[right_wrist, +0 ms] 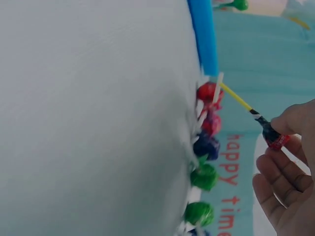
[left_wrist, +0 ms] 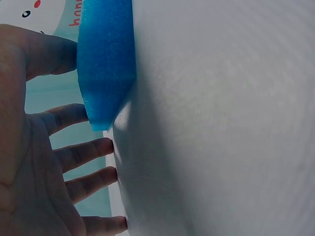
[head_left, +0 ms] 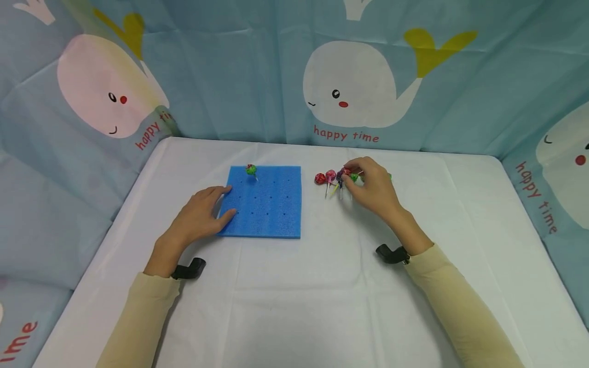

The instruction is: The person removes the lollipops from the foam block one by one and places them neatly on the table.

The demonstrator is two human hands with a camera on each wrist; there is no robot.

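Observation:
A blue foam board (head_left: 276, 225) with rows of small holes lies on the table. One green-and-red lollipop (head_left: 250, 169) stands in a hole near its far left. My left hand (head_left: 195, 214) rests at the board's left edge, thumb and index finger touching its top, the other fingers spread toward the table in the left wrist view. Between thumb and fingertips, my right hand (head_left: 374, 186) pinches the wrapped head of a dark-and-red lollipop (right_wrist: 271, 135). Its yellow stick points away from the palm. Below it lies a row of lollipops, including a red one (head_left: 320, 179) and a pink one (head_left: 331, 175).
A white cloth (head_left: 294, 306) covers the table. Blue curtains (head_left: 257, 76) printed with whales hang behind it and at both sides. Each wrist wears a black camera mount, such as the right one (head_left: 391, 254). My right hand partly hides the lollipop row in the head view.

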